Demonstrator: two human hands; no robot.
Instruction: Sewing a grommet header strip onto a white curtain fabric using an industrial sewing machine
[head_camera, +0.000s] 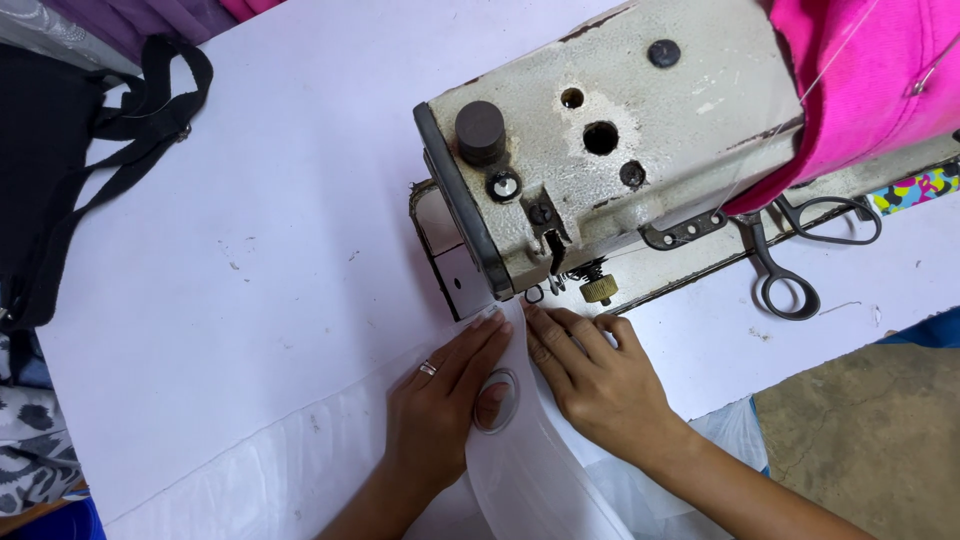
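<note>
A worn cream sewing machine (610, 140) stands on a white table (250, 250). Sheer white fabric (520, 470) runs from the table's near edge up under the machine's head. My left hand (445, 410), with a ring on one finger, lies flat on the fabric, fingers stretched toward the needle area (535, 295); its thumb shows through the cloth inside an oval ring shape (496, 400). My right hand (590, 375) presses flat on the fabric just right of the left, fingertips close to the presser foot. Neither hand grips anything.
Bright pink cloth (860, 80) is draped over the machine's right part. Dark scissors (800, 250) lie on the table behind the machine's base. A black bag with straps (60, 150) sits at the left edge. Patterned fabric (35, 450) lies at lower left.
</note>
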